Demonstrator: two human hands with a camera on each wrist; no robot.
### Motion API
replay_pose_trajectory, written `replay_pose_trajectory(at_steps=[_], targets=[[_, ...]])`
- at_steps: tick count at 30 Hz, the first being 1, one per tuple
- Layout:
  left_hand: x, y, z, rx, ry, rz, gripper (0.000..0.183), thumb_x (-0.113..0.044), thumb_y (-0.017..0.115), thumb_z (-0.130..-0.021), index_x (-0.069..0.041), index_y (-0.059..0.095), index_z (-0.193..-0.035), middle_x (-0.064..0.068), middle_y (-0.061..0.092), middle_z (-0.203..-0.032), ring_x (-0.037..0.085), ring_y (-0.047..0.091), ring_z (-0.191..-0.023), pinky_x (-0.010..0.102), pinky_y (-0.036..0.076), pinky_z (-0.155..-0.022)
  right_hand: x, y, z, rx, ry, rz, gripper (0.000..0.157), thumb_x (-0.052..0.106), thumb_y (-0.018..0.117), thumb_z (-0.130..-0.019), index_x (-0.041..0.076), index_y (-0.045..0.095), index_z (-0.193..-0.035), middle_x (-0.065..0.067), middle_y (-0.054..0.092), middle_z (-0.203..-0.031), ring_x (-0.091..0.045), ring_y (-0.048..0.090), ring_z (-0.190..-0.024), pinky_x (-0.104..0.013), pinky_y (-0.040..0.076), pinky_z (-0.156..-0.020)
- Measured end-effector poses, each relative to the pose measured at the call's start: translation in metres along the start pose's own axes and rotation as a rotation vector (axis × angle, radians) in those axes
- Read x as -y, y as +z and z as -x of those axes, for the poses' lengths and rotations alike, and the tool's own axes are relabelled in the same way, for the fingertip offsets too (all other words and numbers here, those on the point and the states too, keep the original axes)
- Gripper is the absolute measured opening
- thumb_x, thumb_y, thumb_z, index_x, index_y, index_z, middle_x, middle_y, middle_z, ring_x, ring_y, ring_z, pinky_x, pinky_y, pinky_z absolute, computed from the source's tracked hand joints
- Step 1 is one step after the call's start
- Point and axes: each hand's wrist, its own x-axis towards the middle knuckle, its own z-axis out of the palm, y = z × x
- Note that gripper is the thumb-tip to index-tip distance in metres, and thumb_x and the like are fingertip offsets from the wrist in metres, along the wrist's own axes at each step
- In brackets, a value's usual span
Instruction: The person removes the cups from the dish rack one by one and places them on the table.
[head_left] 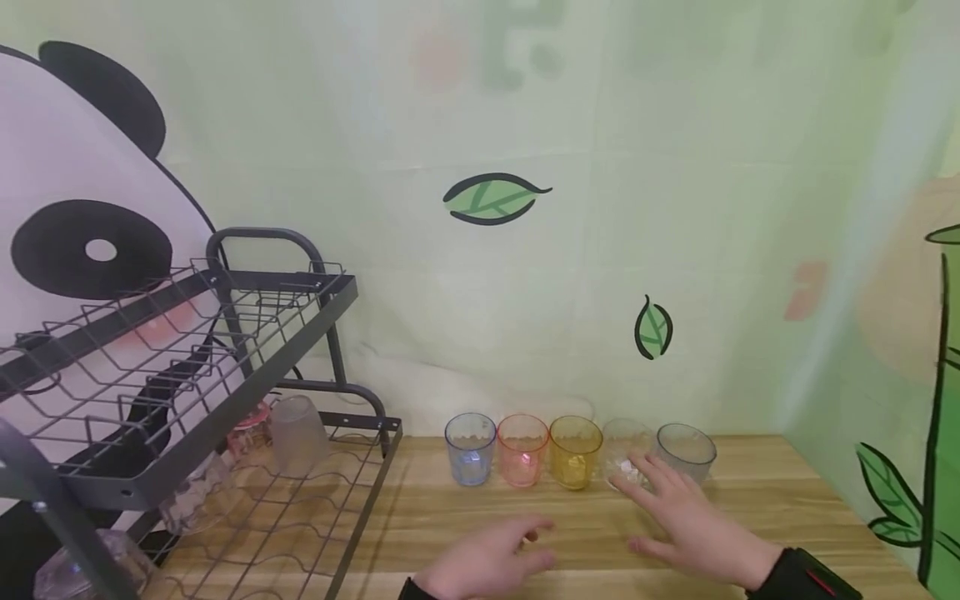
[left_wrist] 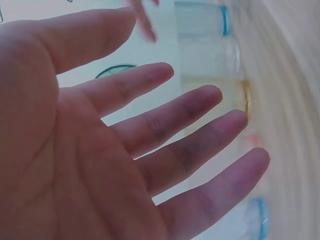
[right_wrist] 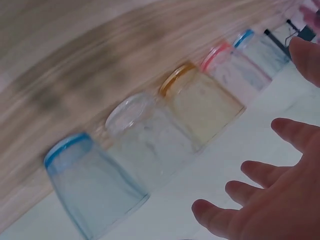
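Along the back of the wooden table a row of glass tumblers stands upright. From left to right they are a blue glass (head_left: 471, 450), a pink glass (head_left: 522, 450), an amber glass (head_left: 576, 454), a clear glass (head_left: 624, 437) and a grey-blue glass (head_left: 686, 446). My right hand (head_left: 693, 529) is held out with fingers spread, overlapping the clear and grey-blue glasses in the head view. Lower and further left, my left hand (head_left: 491, 557) hovers in front of the row, palm inward. In the left wrist view its fingers (left_wrist: 165, 125) are extended, with nothing held.
A dark two-tier wire rack (head_left: 292, 347) stands at the left. On its lower tier are a frosted cup (head_left: 297, 437), a red-patterned glass (head_left: 250, 432) and clear glasses (head_left: 198, 493). Behind the table (head_left: 757, 500) hangs a pale green printed cloth (head_left: 712, 208).
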Motion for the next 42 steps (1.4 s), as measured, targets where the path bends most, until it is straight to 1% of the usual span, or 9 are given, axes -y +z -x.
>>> replay_pose_trajectory(at_steps=[6,12,18,22,26,31,34,38,42], targets=[[-0.008,-0.039,0.0,-0.026,0.043,-0.07,0.045,-0.03,0.059,-0.098,-0.011,0.053,-0.139,0.008,0.06,-0.128,0.021,0.058,-0.112,0.035,0.05,-0.087,0.007,0.005,0.009,-0.017,-0.055,-0.011,0.071,0.034,0.078,-0.083,0.012,0.048,-0.144,-0.026,0.034,-0.15,-0.05,0.033,-0.133,-0.07,0.035,-0.094],[-0.012,-0.075,-0.002,-0.066,0.042,-0.142,0.044,-0.028,0.058,-0.098,-0.008,0.054,-0.137,0.011,0.062,-0.123,0.027,0.06,-0.108,0.041,0.051,-0.085,0.012,0.008,0.017,-0.013,-0.087,-0.023,0.068,0.034,0.077,-0.084,0.01,0.049,-0.142,-0.027,0.036,-0.147,-0.049,0.037,-0.129,-0.067,0.043,-0.088],[0.0,-0.109,-0.016,-0.069,-0.163,-0.148,0.043,-0.029,0.058,-0.099,-0.005,0.055,-0.134,0.016,0.063,-0.12,0.032,0.06,-0.107,0.048,0.051,-0.085,0.009,0.015,0.022,-0.01,-0.094,-0.04,0.067,0.038,0.074,-0.086,0.011,0.049,-0.142,-0.026,0.037,-0.147,-0.051,0.038,-0.128,-0.068,0.043,-0.086],[0.017,-0.133,-0.022,-0.108,-0.339,-0.244,0.042,-0.028,0.056,-0.1,-0.003,0.056,-0.133,0.017,0.058,-0.13,0.034,0.056,-0.118,0.05,0.046,-0.095,0.007,0.027,0.02,-0.04,-0.168,-0.026,0.065,0.039,0.074,-0.085,0.011,0.051,-0.14,-0.027,0.041,-0.143,-0.05,0.044,-0.122,-0.067,0.046,-0.081],[0.037,-0.159,-0.016,-0.2,-0.478,-0.357,0.038,-0.022,0.055,-0.098,0.002,0.057,-0.128,0.019,0.06,-0.124,0.033,0.059,-0.106,0.05,0.047,-0.09,0.006,0.037,0.019,-0.131,-0.262,0.06,0.064,0.043,0.076,-0.083,0.011,0.056,-0.135,-0.026,0.047,-0.136,-0.045,0.051,-0.114,-0.061,0.05,-0.075],[0.064,-0.186,-0.002,-0.343,-0.601,-0.452,0.03,-0.016,0.054,-0.093,0.002,0.063,-0.115,0.022,0.061,-0.112,0.038,0.056,-0.097,0.054,0.045,-0.083,0.007,0.043,0.02,-0.187,-0.282,0.082,0.065,0.047,0.075,-0.082,0.013,0.057,-0.134,-0.026,0.05,-0.133,-0.045,0.053,-0.111,-0.061,0.05,-0.074],[0.082,-0.197,0.012,-0.412,-0.656,-0.498,0.035,-0.015,0.054,-0.092,0.003,0.06,-0.122,0.03,0.055,-0.119,0.048,0.051,-0.108,0.063,0.042,-0.087,0.01,0.046,0.02,-0.194,-0.302,0.098,0.069,0.055,0.07,-0.084,0.014,0.054,-0.137,-0.024,0.05,-0.132,-0.043,0.053,-0.112,-0.058,0.051,-0.075],[0.098,-0.208,0.034,-0.487,-0.664,-0.493,0.047,-0.013,0.054,-0.093,0.005,0.048,-0.135,0.035,0.049,-0.127,0.053,0.047,-0.115,0.069,0.041,-0.088,0.015,0.047,0.022,-0.155,-0.276,0.068,0.073,0.062,0.064,-0.085,0.02,0.049,-0.142,-0.022,0.05,-0.134,-0.041,0.053,-0.114,-0.055,0.052,-0.076],[0.104,-0.218,0.048,-0.467,-0.648,-0.459,0.058,-0.016,0.058,-0.094,0.01,0.038,-0.141,0.038,0.046,-0.131,0.053,0.047,-0.117,0.065,0.041,-0.091,0.023,0.047,0.022,-0.11,-0.194,0.018,0.067,0.056,0.067,-0.086,0.023,0.051,-0.142,-0.02,0.049,-0.136,-0.041,0.052,-0.116,-0.057,0.052,-0.077]])
